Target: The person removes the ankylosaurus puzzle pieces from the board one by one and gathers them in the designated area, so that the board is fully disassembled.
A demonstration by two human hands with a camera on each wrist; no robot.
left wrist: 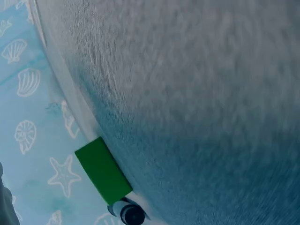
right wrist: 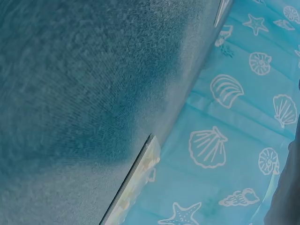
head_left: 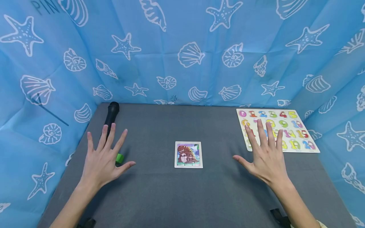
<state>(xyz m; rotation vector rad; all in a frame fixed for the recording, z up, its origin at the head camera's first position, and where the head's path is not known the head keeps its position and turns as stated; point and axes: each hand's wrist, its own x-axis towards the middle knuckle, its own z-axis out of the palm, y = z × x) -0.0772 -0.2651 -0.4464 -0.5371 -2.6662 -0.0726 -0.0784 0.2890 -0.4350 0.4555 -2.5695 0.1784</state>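
Left hand (head_left: 100, 163) hovering near green block (head_left: 120, 158) and microphone (head_left: 111, 113), right hand (head_left: 267, 161) near number puzzle board (head_left: 291, 131); fingers (head_left: 110, 136) hanging splayed, gripping nothing. Dinosaur puzzle (head_left: 188, 155) lying between hands. Seemingly waiting; any grasp is calling for lowering hands.

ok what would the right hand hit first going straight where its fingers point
Likely the number board, though the right hand may be high enough to pass over it; depth is unclear.

A blue curtain (head_left: 211, 74) printed with white seashells and starfish hangs around 3 sides of a dark gray tabletop (head_left: 182, 199).
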